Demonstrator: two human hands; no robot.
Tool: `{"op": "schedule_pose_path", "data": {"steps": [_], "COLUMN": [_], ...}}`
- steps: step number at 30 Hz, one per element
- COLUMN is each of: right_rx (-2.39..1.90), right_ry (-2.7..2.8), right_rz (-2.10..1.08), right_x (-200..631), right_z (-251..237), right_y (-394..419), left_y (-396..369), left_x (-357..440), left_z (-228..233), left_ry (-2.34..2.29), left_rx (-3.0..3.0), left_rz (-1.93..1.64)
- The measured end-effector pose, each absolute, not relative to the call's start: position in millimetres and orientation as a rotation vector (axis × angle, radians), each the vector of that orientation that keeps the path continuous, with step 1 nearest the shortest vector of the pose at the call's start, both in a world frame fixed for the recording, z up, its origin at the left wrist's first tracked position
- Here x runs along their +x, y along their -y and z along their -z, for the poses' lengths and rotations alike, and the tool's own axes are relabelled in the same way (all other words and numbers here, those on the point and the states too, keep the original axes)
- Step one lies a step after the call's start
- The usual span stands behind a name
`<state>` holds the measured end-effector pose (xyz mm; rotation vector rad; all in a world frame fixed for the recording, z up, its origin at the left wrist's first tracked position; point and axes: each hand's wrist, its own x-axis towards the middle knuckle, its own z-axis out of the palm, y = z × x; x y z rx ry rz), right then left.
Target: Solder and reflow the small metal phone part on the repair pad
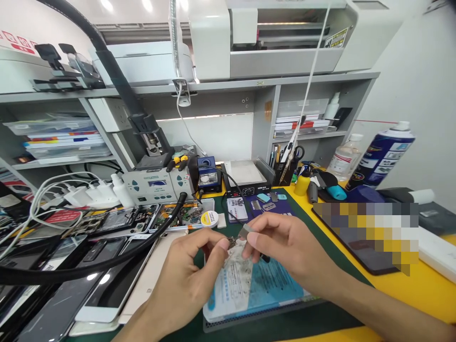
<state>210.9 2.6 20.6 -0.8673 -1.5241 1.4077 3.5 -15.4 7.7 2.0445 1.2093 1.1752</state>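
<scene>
Between thumb and index finger, my left hand (188, 275) pinches a small circuit board piece (232, 242). My right hand (294, 240) grips a small flat grey piece like a blade (244, 232), its edge close to the board; whether they touch I cannot tell. A short black end (265, 258) shows below the right fingers; what it belongs to is hidden. Both hands are above a blue and white booklet (270, 282), which lies on a dark green mat (338, 304).
Several phones (114, 285) lie at the left, with a thick black hose (117, 270) across them. Behind the hands are a tray of circuit boards (185, 213), a round yellow-and-white tin (209, 219) and a purple mat (285, 209) with blades. A spray can (381, 154) stands back right.
</scene>
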Motion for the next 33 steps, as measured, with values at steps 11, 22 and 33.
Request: {"op": "schedule_pose_path", "data": {"steps": [11,22,33], "right_rx": [-0.966,-0.979,-1.0], "right_ry": [1.557,1.58,1.634], "right_rz": [-1.261,-1.08,-0.991], "right_x": [207.0,206.9,205.9], "right_z": [-13.2,-12.6,-7.1], "right_y": [-2.2,2.3,5.5], "left_y": [15.0,15.6,16.3], "left_x": [6.0,5.4,4.9], "left_z": [5.8,-1.2,0.6], "left_ry": [-1.26,-1.228,-1.22], "left_rx": [2.321,2.513,2.555], "left_rz": [-1.291,-1.518,-1.522]}}
